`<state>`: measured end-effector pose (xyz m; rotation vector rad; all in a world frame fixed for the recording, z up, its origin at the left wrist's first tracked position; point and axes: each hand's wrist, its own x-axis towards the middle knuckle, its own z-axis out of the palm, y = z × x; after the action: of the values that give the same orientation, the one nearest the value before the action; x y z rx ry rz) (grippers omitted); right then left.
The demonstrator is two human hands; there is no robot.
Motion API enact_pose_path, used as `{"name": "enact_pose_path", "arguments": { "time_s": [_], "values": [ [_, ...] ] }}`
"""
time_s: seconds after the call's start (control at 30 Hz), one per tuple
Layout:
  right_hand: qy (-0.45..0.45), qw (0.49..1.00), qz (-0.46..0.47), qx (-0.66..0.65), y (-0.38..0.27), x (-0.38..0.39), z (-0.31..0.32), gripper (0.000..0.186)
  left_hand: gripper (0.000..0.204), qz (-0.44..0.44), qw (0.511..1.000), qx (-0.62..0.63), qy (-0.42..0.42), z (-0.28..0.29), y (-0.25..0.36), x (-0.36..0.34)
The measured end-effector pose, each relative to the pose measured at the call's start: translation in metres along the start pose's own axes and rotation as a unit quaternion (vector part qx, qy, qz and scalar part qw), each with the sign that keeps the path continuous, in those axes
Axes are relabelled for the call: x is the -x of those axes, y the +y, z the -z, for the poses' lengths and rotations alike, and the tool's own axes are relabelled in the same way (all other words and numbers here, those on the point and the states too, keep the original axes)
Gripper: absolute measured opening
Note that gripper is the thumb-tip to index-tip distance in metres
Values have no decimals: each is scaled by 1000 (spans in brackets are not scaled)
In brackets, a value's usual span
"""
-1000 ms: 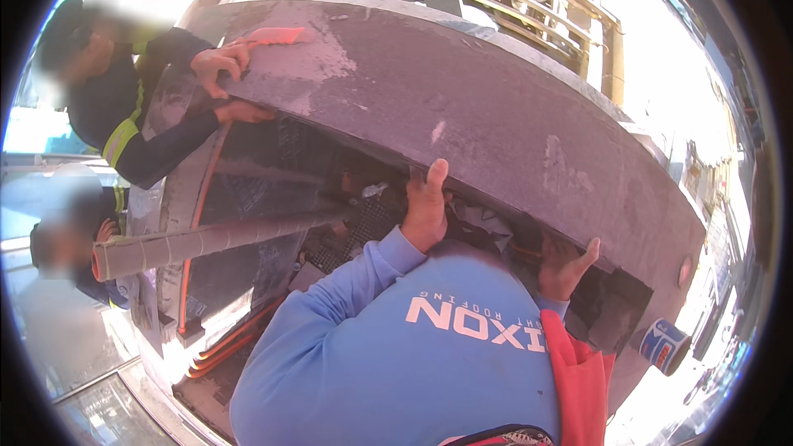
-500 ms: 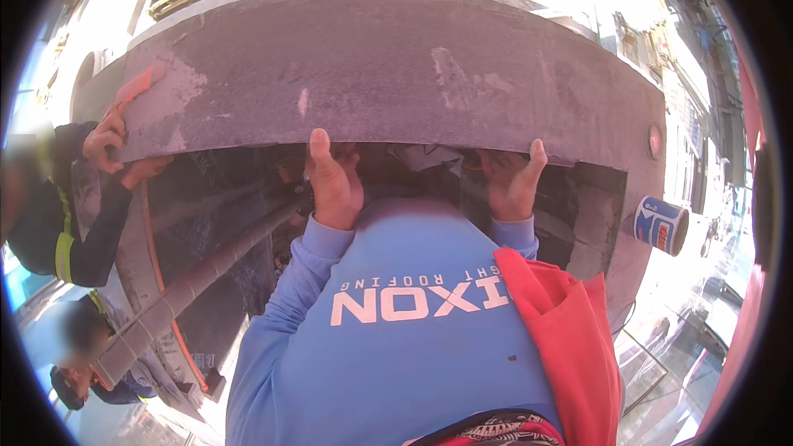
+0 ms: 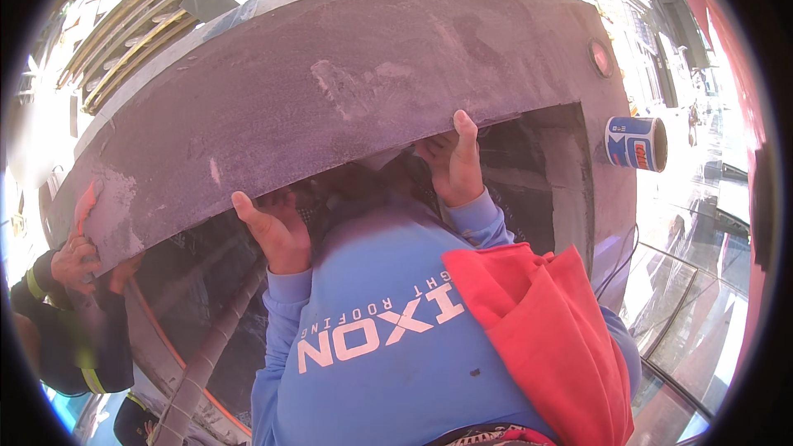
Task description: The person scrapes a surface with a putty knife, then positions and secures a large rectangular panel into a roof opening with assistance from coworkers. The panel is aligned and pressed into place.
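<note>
A long, flat grey-brown panel [image 3: 273,107] with pale scuffs spans the view in front of me. My left hand [image 3: 279,231] grips its near edge left of centre, thumb upright against the face and fingers curled underneath. Farther right along that edge, my right hand [image 3: 453,161] holds it the same way. The fingertips of both hands are partly hidden behind the panel. At the panel's left end is a co-worker's hand [image 3: 76,260], close to a flat orange-red piece [image 3: 86,205].
Below the panel's edge is a dark recess [image 3: 516,182] with a grey upright on its right. A blue and white tin [image 3: 636,144] is at the far right. A wrapped brown pole [image 3: 198,376] slants at lower left beside an orange strip. Wooden slats [image 3: 136,37] lie beyond the panel.
The view has turned, so the panel now slopes down to the left. Both hands keep their grip on its edge. The co-worker and the tin have shifted in the picture.
</note>
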<state>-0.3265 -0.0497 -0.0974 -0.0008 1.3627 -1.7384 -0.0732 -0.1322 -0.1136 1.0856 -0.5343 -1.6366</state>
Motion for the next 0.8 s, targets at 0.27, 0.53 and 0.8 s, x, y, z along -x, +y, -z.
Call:
{"name": "enact_pose_path", "arguments": {
  "time_s": [0.27, 0.53, 0.8],
  "values": [
    [15, 1000, 15, 6, -4, 0, 0, 78, 83, -2, 998, 8, -55, -21, 6, 5],
    [-43, 999, 3, -4, 7, -12, 22, 72, 60, 39, 993, 56, 92, -4, -5, -2],
    [-19, 999, -34, -11, 2, -8, 7, 96, 80, 36, 994, 30, 99, 2, -6, -1]
  ]
}}
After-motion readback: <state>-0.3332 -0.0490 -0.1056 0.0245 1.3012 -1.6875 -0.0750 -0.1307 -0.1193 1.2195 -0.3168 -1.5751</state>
